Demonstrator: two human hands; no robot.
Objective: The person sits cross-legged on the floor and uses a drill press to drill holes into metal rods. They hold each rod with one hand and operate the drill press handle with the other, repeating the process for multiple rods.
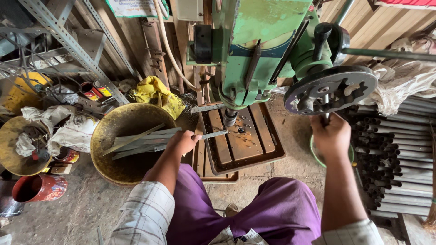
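Observation:
A green drill press [259,50] stands before me, its chuck [230,117] just above a slotted rusty work table [245,140]. My left hand [181,141] is closed on a flat grey metal strip [213,134] whose end lies on the table under the chuck. My right hand [330,135] grips the feed handle [325,117] below the black handwheel [330,89]. Metal chips lie scattered on the table. My legs in purple trousers are beneath.
A big yellowish bowl [119,169] holds several more metal strips [136,140] at left. Rusty cans [38,187], rags and a second bowl [18,149] crowd the far left. A stack of dark metal tubes [395,149] lies at right, and a green dish [315,154] sits under my right wrist.

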